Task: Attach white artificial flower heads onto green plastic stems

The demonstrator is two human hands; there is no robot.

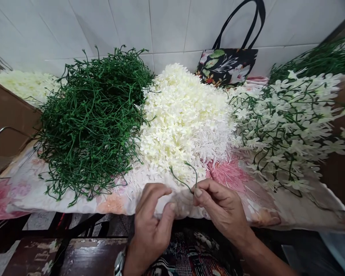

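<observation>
Between thumb and forefinger, my right hand (218, 205) pinches a green plastic flower stem (196, 174) that forks into two curved branches. Both branch tips carry no blossom and point toward the heap of cream-white artificial petals (178, 115). My left hand (153, 218) is just to the left, its thumb and fingers apart and nothing visible between them. A watch (120, 262) is on the left wrist. Beyond the left hand lies a tangled pile of bare green stems (89, 119). Thin white flower centres (214, 142) are heaped beside the petals.
Stems bearing white flowers (287, 126) are piled at the right. A black floral bag (227, 67) stands against the tiled wall (166, 27). A floral cloth (112, 203) covers the table. A cardboard box (11, 111) borders the left side, with more green stems (313, 57) at the far right.
</observation>
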